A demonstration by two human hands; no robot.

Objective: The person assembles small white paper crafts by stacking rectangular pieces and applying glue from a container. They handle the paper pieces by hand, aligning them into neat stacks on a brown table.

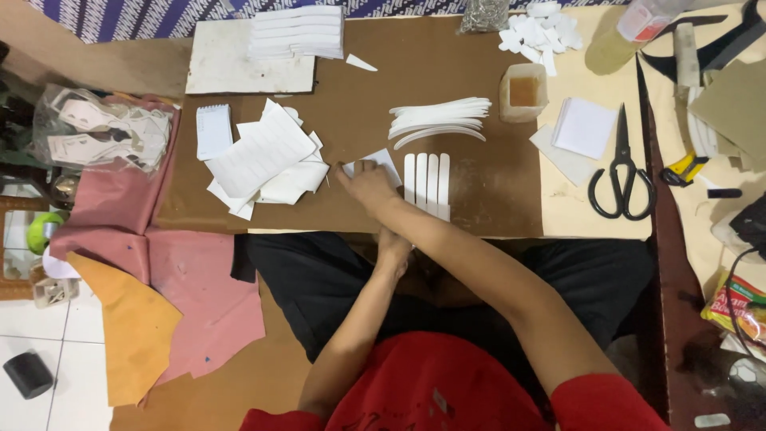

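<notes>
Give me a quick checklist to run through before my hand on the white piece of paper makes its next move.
1. Right hand pressing flat on the small white sheet: ok.
2. Left hand free to help: cannot tell, it sits below the board's edge, partly hidden by the right arm.
3. Four white strips lined up side by side beside the sheet: ok.
4. Curved strips stacked apart from the hand: ok.
5. Scissors lying closed, away from both hands: ok.

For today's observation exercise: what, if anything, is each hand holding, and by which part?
The right hand presses flat on a small white paper piece, near its left edge. The left hand is partly hidden; no hold can be told.
</notes>
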